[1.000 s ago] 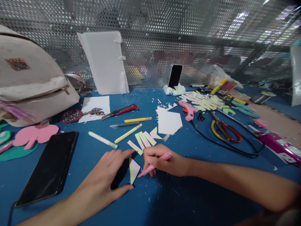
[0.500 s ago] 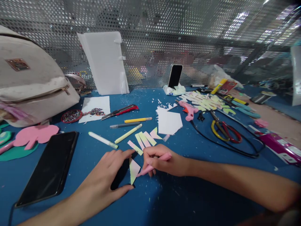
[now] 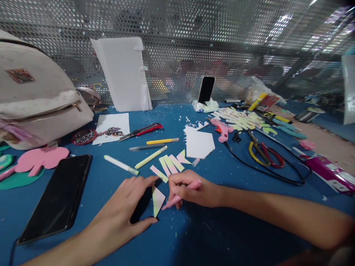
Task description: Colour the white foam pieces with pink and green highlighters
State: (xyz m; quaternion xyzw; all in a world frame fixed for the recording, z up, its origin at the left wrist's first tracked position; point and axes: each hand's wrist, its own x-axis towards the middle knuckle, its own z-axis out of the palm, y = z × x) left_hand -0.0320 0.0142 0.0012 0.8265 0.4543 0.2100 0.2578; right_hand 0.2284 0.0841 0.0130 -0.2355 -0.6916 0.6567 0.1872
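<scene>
My right hand (image 3: 191,190) is closed around a pink marker (image 3: 177,197), whose tip points down-left beside a small paper piece (image 3: 158,199) coloured pale green and pink. Thumb and forefinger of my left hand (image 3: 133,203) are spread at the piece's lower and upper ends, steadying it on the blue table. Just above lie several narrow strips (image 3: 168,165) in the same colours. A yellow-green marker (image 3: 151,157) and a white marker with a green end (image 3: 121,164) rest uncapped-or-capped, I cannot tell which, above my left hand.
A black phone (image 3: 57,199) lies at the left, below a white backpack (image 3: 41,99). White card (image 3: 200,143) sits beyond my right hand. Further right are a pink glue gun (image 3: 221,129), red-and-yellow-handled scissors (image 3: 264,153), a cable and piled paper strips (image 3: 241,117).
The pink marker's tip has shifted very slightly right, to just off the paper piece's edge. My left hand has stayed in place.
</scene>
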